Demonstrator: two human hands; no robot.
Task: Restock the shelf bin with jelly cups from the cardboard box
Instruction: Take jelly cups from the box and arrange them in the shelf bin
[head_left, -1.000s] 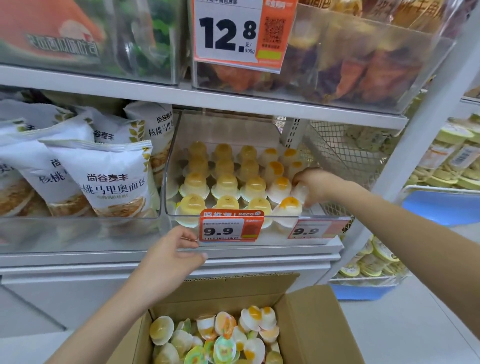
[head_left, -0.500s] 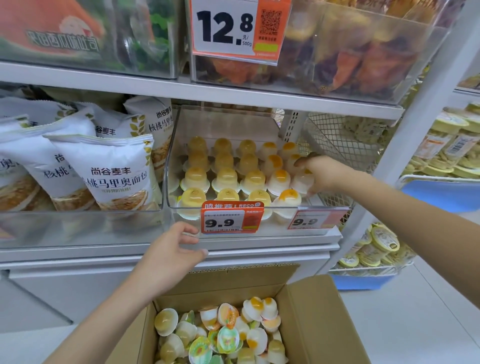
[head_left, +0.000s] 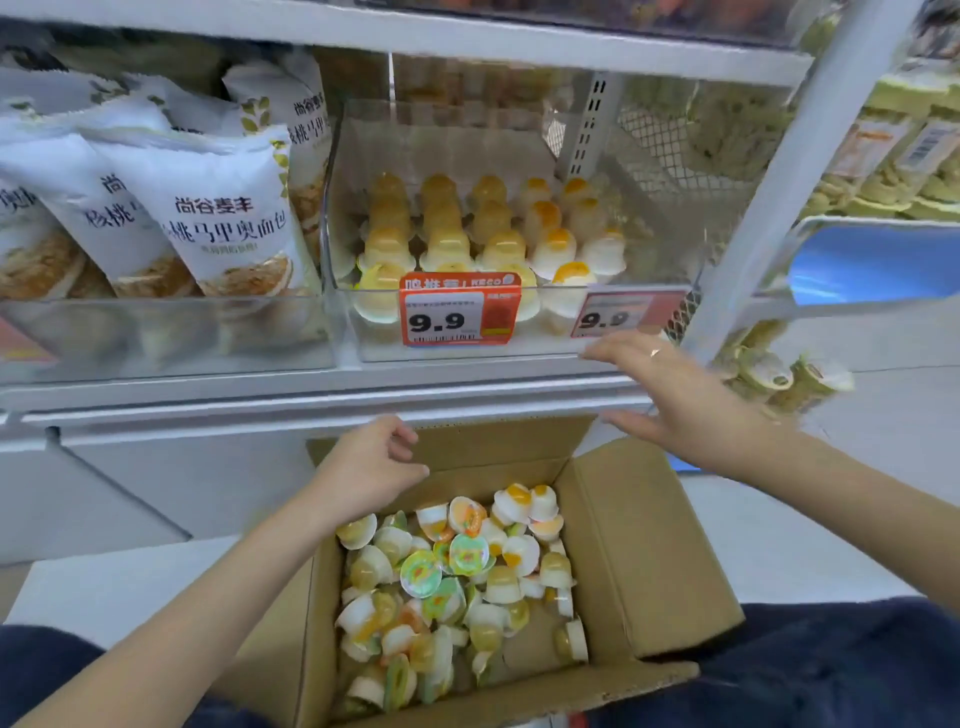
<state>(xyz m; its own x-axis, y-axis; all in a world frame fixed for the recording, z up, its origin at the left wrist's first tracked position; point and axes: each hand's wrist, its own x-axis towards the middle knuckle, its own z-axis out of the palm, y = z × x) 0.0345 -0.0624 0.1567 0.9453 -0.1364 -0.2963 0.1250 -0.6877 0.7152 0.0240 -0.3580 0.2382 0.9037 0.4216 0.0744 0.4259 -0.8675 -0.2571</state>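
Both your hands are empty above the cardboard box (head_left: 649, 545).
Left hand (head_left: 363, 467) loosely curled, right hand (head_left: 691, 410) spread flat; the jelly cups (head_left: 457, 571) look light and slippery, so pinch each one around its rim.

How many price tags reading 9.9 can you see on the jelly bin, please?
2: one orange price tag at the bin's front centre, another blurred price tag at its front right corner, above the right hand.

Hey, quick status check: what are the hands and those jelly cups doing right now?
Left hand and right hand empty, over cardboard box. Jelly cups loose inside; shelf bin part filled. Nothing in the way.
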